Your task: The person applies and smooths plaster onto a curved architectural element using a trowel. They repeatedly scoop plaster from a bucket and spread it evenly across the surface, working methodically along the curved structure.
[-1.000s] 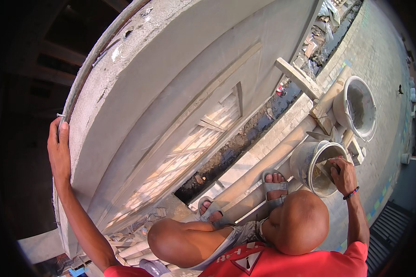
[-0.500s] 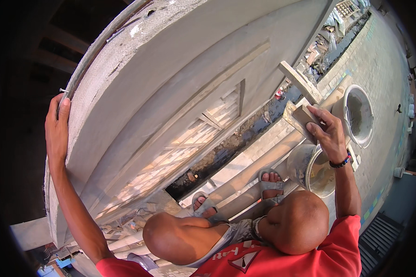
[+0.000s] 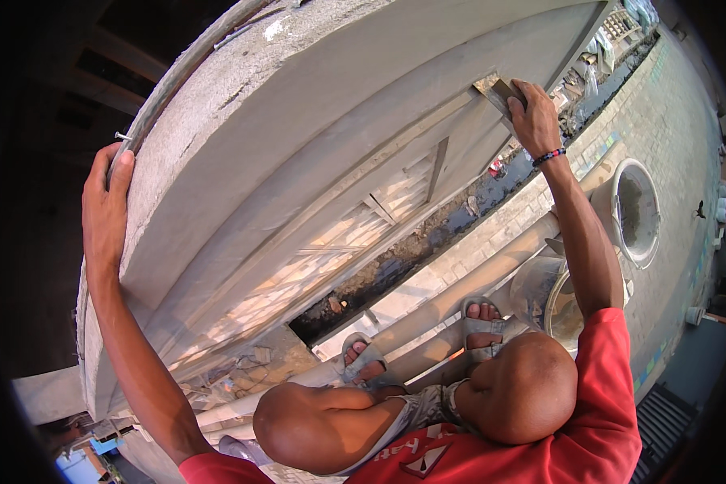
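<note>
My left hand (image 3: 106,211) is hooked over the pipe-like rail (image 3: 143,121) on top of the grey plastered wall (image 3: 242,153), beside a protruding nail (image 3: 123,136). In my right hand (image 3: 536,121) is a small plastering trowel (image 3: 502,98), a flat plate with a dark block-like grip. My fingers and thumb close around that grip. The plate lies at the far end of a raised ledge (image 3: 415,129) on the wall face; whether it fully touches the plaster I cannot tell. A beaded bracelet (image 3: 549,157) circles my right wrist.
My sandalled feet (image 3: 482,323) stand on round poles (image 3: 452,274) above a dark drainage ditch (image 3: 411,266). To the right are two buckets, one pale (image 3: 636,211) and one nearer my knee (image 3: 536,290). Rubble and plastic bags (image 3: 601,56) lie beyond the wall's far end.
My right hand has carried the trowel from above the buckets forward and left to the wall's ledge. My left hand keeps its hold on the top rail.
</note>
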The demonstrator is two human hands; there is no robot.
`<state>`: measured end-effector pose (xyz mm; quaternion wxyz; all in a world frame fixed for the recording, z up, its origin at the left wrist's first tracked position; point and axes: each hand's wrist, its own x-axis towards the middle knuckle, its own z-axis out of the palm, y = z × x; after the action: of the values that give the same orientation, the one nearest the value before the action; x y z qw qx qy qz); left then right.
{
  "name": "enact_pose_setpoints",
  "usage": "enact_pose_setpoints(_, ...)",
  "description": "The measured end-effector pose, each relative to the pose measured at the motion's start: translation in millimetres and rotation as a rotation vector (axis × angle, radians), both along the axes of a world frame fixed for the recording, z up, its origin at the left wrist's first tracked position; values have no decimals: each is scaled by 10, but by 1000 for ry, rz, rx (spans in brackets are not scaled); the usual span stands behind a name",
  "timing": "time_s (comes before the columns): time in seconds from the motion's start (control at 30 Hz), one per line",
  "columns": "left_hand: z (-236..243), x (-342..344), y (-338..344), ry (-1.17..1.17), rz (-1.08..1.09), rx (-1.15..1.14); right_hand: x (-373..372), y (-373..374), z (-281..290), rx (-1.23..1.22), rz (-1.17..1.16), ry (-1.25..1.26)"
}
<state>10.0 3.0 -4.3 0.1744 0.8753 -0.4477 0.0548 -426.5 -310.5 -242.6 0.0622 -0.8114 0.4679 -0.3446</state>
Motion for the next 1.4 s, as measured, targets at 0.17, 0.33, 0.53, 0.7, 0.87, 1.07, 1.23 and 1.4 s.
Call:
enact_pose_setpoints(0.17,-15,-23,-13,-31,21,-24,173,307,49,124,105,4)
enact_pose_setpoints(0.33,-1,-66,-15,-14,25,-30,555,848,107,114,264,10)
enact_pose_setpoints(0.53,28,-101,-24,-15,11,-10,1079,1738,171,330,621,-2)
enact_pose_setpoints(0.7,14,-84,-8,-43,-9,-21,801,1635,194,249,500,-347)
enact_pose_setpoints(0.87,6,-44,-11,-17,-18,-12,188,850,-86,724,0,-767)
enact_pose_setpoints(1.07,-1,-52,-12,-19,1,-15,243,376,-360,792,-173,-1082)
enact_pose_setpoints(1.23,0,-56,-16,-21,-7,-17,525,823,-376,823,-101,-1044)
enact_pose_setpoints(1.4,31,-67,-25,-33,8,17,1054,1711,-366,866,127,-1000)
